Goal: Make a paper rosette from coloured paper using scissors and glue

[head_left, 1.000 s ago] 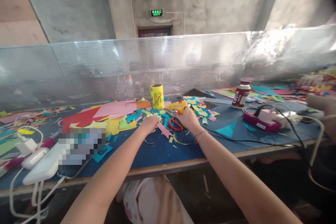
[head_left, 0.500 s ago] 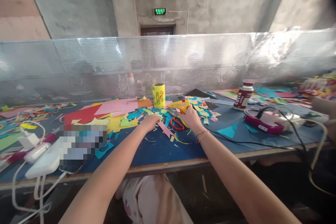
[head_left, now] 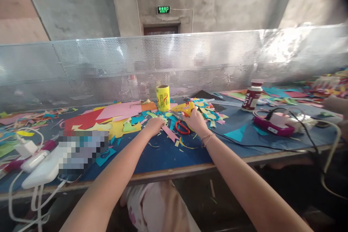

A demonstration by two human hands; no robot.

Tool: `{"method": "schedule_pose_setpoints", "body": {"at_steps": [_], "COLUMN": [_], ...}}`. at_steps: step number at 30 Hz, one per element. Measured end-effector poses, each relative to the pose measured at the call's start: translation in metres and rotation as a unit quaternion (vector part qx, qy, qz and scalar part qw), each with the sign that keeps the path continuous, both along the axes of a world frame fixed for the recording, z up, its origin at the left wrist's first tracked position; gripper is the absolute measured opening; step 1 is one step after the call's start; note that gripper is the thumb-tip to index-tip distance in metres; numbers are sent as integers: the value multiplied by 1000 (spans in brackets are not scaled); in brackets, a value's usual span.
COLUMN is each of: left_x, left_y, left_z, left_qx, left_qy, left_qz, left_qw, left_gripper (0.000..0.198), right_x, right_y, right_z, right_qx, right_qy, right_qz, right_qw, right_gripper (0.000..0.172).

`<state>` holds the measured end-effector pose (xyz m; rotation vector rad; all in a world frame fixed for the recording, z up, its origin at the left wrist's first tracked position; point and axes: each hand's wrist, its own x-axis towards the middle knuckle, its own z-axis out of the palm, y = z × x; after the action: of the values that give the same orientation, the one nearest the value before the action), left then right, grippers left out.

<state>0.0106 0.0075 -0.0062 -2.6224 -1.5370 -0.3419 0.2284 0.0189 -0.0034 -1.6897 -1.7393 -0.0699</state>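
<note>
My right hand (head_left: 196, 120) is wrapped round a yellow glue gun (head_left: 182, 108), whose nozzle points left over the paper scraps. A black cord (head_left: 244, 145) runs from near this hand to the right. My left hand (head_left: 154, 126) is closed, fingers together, near pale green scraps; what it pinches is too small to make out. Beside it lies a pink paper strip (head_left: 170, 134) with a notched end. Red-handled scissors (head_left: 182, 127) rest on the table between my hands. A yellow printed cardboard tube (head_left: 163, 98) stands upright just behind them.
Pink paper (head_left: 116, 111) and red paper (head_left: 81, 120) lie left on the blue table (head_left: 163, 159). A power bank (head_left: 43, 168) and a phone (head_left: 84, 152) sit front left. Right are a COSTA bottle (head_left: 252, 97) and a purple power strip (head_left: 274, 126). A perforated metal screen (head_left: 185, 50) stands behind.
The whole view has shifted slightly, so things appear a little farther left. Both hands keep nearly the same place and grip, with the glue gun still in my right hand.
</note>
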Motion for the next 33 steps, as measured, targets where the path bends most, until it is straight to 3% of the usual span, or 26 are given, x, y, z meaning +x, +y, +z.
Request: {"method": "schedule_pose_setpoints", "body": {"at_steps": [13, 17, 21, 23, 25, 28, 30, 33], "left_x": [8, 7, -9, -20, -31, -40, -40, -35], "left_y": [-2, -1, 6, 10, 13, 14, 13, 11], "left_z": [-3, -3, -3, -3, -3, -5, -6, -7], "left_qx": [22, 8, 6, 40, 56, -10, -59, -72], "left_qy": [23, -29, -154, -199, -205, -155, -125, -127], "left_qz": [40, 47, 34, 80, 175, 284, 297, 293], "left_qw": [999, 998, 988, 976, 961, 946, 945, 945], "left_gripper": [23, 23, 26, 28, 31, 45, 53, 52], "right_x": [-2, -1, 0, 0, 0, -1, -1, 0], "right_y": [-7, -6, -2, -1, -1, 0, 1, 1], "right_z": [8, 5, 2, 2, 2, 2, 2, 2], "right_qx": [-19, -10, -15, -21, -28, -40, -47, -49], "right_qy": [9, 9, 11, 7, 1, -3, -3, -2], "right_qz": [17, 14, -3, -6, -7, -4, -2, -2], "right_qw": [1000, 1000, 1000, 1000, 1000, 999, 999, 999], "right_gripper": [47, 49, 47, 48, 49, 48, 48, 51]}}
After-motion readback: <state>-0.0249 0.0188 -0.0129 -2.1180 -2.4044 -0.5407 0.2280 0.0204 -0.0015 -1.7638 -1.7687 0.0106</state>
